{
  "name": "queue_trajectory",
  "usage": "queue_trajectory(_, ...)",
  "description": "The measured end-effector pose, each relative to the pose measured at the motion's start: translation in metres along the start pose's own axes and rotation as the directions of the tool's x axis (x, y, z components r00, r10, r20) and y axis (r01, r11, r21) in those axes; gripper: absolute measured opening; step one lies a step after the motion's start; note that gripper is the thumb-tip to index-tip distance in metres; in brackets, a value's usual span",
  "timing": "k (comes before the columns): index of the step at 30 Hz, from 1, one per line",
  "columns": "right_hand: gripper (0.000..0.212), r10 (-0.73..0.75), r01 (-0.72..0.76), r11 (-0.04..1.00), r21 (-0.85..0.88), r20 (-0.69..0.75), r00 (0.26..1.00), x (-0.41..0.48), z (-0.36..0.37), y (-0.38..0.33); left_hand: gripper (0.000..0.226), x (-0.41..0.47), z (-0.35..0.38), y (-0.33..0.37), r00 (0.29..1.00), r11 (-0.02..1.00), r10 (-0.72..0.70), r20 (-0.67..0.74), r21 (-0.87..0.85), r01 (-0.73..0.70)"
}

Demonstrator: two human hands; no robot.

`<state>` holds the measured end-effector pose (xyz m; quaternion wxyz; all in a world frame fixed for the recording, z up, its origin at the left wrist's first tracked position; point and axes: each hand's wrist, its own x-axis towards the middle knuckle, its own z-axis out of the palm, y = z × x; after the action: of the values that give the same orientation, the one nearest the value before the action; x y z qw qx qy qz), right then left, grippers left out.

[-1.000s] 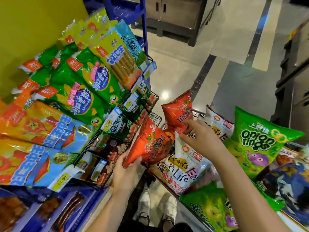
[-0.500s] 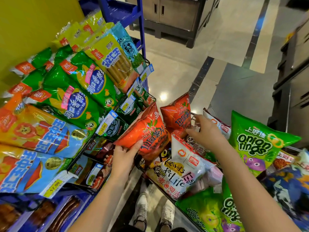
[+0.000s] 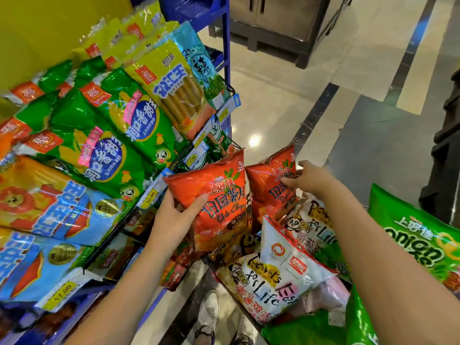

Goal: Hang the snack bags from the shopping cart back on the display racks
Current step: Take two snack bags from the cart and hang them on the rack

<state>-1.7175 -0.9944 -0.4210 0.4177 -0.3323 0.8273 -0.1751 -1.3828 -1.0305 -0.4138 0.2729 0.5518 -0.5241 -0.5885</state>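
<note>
At the far left, the display rack is carrying crowded rows of bags, so I think the person should be finding a free hook first and bringing the bag's top edge to it squarely. The left hand is gripping the left red chip bag from below, with the thumb pressing on its front and the other fingers hidden behind. Just to the right, the right red chip bag is being pinched at its right edge by the right hand, above the white bag.
</note>
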Motion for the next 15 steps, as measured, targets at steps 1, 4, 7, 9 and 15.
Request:
queue_trajectory(1,0.084,0.009,-0.011,0.999,0.047,0.028,1.0,0.005,0.002,0.0,0.073,0.002,-0.002,-0.001,1.0,1.0,-0.008,0.003,0.002,0.008)
queue_trajectory(4,0.092,0.002,-0.022,0.985,0.169,0.123,0.992,0.019,0.003,0.001,0.069,0.006,-0.002,0.0,0.999,0.999,-0.032,0.011,0.006,0.032)
queue_trajectory(7,0.111,-0.084,0.028,0.969,0.244,0.224,0.971,0.028,0.001,0.007,0.068,0.007,0.001,0.001,0.998,0.998,-0.067,-0.015,-0.008,0.067)
queue_trajectory(9,0.105,-0.111,0.038,0.963,0.267,0.262,0.959,0.036,0.001,0.014,0.069,0.007,0.002,0.002,0.996,0.996,-0.083,-0.024,-0.015,0.083)
queue_trajectory(15,0.064,-0.148,0.087,0.929,0.359,0.145,0.978,0.005,0.0,0.008,0.082,0.004,-0.001,0.016,0.998,0.995,-0.065,-0.002,-0.072,0.065)
